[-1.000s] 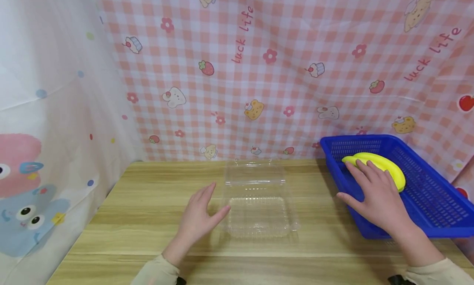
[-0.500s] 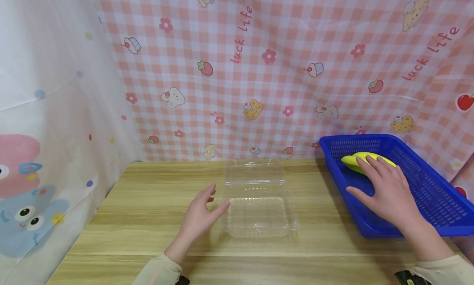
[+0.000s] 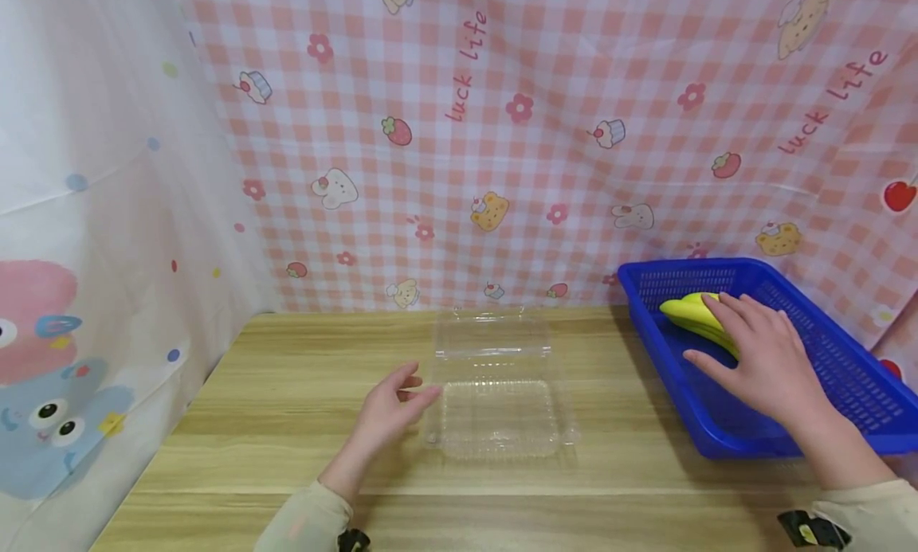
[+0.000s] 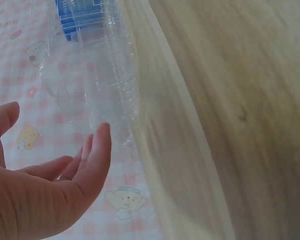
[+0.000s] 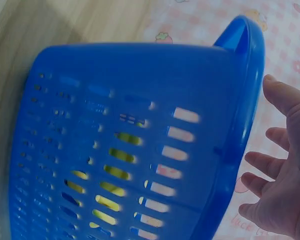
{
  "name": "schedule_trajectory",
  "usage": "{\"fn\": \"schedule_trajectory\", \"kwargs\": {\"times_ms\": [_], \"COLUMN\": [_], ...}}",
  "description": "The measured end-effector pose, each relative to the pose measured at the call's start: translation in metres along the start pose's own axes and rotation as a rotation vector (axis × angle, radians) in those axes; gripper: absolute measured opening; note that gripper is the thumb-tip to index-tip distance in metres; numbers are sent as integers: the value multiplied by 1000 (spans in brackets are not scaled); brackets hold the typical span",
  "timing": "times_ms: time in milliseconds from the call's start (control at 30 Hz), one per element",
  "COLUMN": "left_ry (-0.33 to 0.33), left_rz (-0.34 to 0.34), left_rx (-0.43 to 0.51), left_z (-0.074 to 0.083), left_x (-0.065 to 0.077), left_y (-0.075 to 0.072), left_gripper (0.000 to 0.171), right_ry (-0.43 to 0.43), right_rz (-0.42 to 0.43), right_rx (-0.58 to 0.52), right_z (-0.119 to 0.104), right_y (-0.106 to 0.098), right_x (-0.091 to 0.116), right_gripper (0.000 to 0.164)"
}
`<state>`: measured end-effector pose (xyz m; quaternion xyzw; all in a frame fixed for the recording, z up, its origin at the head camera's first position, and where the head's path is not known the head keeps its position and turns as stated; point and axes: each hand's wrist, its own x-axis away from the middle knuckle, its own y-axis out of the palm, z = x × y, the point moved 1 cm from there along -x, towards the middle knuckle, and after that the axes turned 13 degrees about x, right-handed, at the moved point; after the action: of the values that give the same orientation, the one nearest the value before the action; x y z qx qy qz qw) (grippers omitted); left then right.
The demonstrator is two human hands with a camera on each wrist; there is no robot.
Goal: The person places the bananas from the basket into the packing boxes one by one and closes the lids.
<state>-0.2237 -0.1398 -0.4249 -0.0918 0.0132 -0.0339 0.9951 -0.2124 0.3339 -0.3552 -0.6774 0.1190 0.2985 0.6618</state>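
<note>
A yellow banana bunch [image 3: 692, 311] lies in the blue basket [image 3: 663, 377] on the right; part of it is hidden behind my right hand [image 3: 770, 361]. That hand hovers over the basket with its fingers spread. In the right wrist view the fingers [image 5: 270, 165] stand above the basket rim, apart from the bananas, whose yellow shows through the slots. At the middle of the table a clear plastic clamshell box [image 3: 498, 416] stands with its lid raised at the back. My left hand [image 3: 387, 409] is beside its left edge, fingers loosely bent, holding nothing.
The wooden table [image 3: 287, 424] carries the box and basket. A pink checked curtain [image 3: 445, 178] hangs right behind its back edge, and a white printed curtain [image 3: 107, 217] hangs along the left.
My right hand has shifted a little to the right over the basket, showing more of the bananas' left part. The left hand's fingers have bent slightly; the box has stayed put.
</note>
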Motion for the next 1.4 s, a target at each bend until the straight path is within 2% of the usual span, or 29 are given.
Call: {"fn": "schedule_trajectory", "kwargs": {"times_ms": [167, 333, 567, 900, 1100, 1400], "left_ry": [-47, -80, -105, -125, -142, -197], "left_rz": [-11, -19, -14, 3, -10, -44], "left_rx": [113, 186, 206, 218, 245, 282], "left_z": [-3, -6, -10, -15, -17, -20], "left_x": [-4, -7, -12, -15, -18, -21], "left_y": [-1, -1, 2, 7, 6, 4], "left_gripper": [70, 62, 50, 33, 34, 33], "right_ry": [-11, -25, -31, -11, -18, -14], "right_rz": [-8, 1, 10, -35, -46, -119], "right_rx": [7, -2, 7, 23, 39, 74], "right_z": [6, 11, 19, 24, 29, 40], "right_y": [-1, 0, 0, -6, -6, -8], "right_x": [-4, -9, -16, -26, -33, -46], "right_gripper": [82, 82, 79, 78, 77, 78]}}
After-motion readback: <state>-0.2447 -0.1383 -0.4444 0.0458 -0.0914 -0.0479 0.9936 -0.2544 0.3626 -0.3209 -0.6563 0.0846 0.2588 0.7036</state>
